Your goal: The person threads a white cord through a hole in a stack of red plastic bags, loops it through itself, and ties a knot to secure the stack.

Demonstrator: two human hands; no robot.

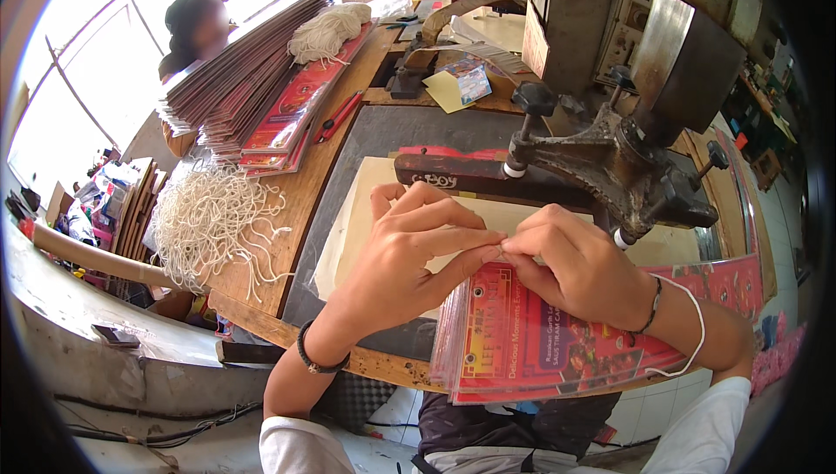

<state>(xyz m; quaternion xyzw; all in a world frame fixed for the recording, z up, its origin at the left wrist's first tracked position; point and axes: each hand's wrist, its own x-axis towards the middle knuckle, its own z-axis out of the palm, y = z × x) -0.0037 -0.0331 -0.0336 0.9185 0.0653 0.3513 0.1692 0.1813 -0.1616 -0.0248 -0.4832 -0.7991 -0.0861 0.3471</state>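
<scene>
My left hand (418,243) and my right hand (566,256) meet fingertip to fingertip above the front edge of the table. Both are pinched closed on something too small to make out. Below them lies a stack of red printed cards (557,343) in clear plastic, jutting over the table edge. A white cord (702,335) loops across my right forearm and comes down on the cards; where its other end goes is hidden behind the hand. Pale sheets (348,239) lie on the dark board beyond my left hand.
A machine with a metal arm and black knobs (623,147) stands at the right, over a dark bar (488,173). Left of me are a heap of white cords (209,221), stacked cards (252,73) and a red cutter (340,117). A person (196,30) is at the far left.
</scene>
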